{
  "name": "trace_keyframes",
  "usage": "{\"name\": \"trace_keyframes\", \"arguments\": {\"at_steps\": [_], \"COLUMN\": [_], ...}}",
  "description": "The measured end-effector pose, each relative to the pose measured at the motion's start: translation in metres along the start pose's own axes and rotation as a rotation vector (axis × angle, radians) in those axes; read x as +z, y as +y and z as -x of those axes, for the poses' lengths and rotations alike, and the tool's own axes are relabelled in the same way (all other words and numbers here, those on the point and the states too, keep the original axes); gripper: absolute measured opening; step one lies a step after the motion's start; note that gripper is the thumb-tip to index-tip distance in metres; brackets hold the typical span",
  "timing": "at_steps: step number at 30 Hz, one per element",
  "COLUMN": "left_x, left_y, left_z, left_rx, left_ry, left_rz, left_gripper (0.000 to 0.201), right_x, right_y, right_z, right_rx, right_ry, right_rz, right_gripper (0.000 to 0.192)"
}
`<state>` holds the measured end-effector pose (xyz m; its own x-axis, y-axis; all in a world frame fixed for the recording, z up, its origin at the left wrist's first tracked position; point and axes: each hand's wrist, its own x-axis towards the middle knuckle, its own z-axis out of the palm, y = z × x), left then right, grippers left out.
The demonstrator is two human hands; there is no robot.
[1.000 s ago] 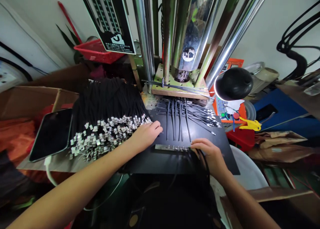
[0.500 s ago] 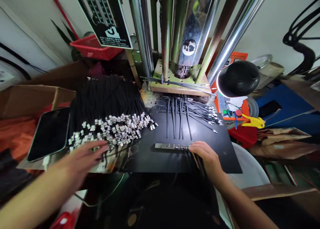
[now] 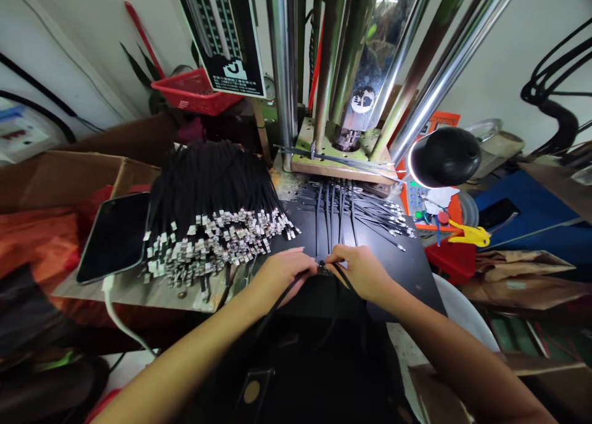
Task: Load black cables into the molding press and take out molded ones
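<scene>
My left hand [image 3: 287, 273] is closed in a pinch on a black cable [image 3: 283, 296], whose tail hangs down towards my lap. Close beside it, my right hand [image 3: 363, 275] pinches another black strand [image 3: 343, 276]. The fingertips of both hands nearly meet over the front of the dark work plate [image 3: 407, 288]. The metal strip lying there is mostly covered by my fingers. Just beyond them, several black cables [image 3: 329, 217] run back to the press base. At the left, a large bundle of black cables [image 3: 213, 177] ends in white connectors [image 3: 203, 251].
The press base [image 3: 342, 156] and its steel columns stand behind the plate. A black lamp [image 3: 446, 157] shines from the right, near a control box with green and red buttons [image 3: 443, 218]. Yellow-handled cutters [image 3: 469, 234] lie there. A phone [image 3: 113, 239] rests at the left.
My left hand has come right from the white connectors to meet my right hand, now with a cable in it. My right hand has shifted slightly left along the strip. The view has tilted a little.
</scene>
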<state>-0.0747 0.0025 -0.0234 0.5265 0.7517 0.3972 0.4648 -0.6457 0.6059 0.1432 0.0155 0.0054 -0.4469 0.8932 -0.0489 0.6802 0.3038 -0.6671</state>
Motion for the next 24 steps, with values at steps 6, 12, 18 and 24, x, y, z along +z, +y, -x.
{"name": "trace_keyframes", "arguments": {"at_steps": [6,12,18,24], "left_x": [0.01,0.0,-0.029,-0.039], "left_y": [0.006,0.026,0.02,-0.032], "left_z": [-0.006,-0.025,-0.031,-0.128], "left_rx": [-0.216,-0.254,-0.116,-0.156], "left_ry": [-0.114,-0.364,-0.514,-0.469], "left_rz": [0.027,-0.219,-0.138,-0.437], "left_gripper": [0.002,0.017,0.05,0.048], "right_x": [0.001,0.003,-0.06,-0.094], "right_y": [-0.009,-0.027,0.015,0.069], "right_z": [0.009,0.008,-0.025,-0.139], "right_rx": [-0.111,-0.175,-0.17,0.014], "right_ry": [-0.094,-0.229,-0.407,0.363], "right_rz": [0.366,0.512,0.17,0.311], "right_gripper": [0.016,0.018,0.029,0.029]}}
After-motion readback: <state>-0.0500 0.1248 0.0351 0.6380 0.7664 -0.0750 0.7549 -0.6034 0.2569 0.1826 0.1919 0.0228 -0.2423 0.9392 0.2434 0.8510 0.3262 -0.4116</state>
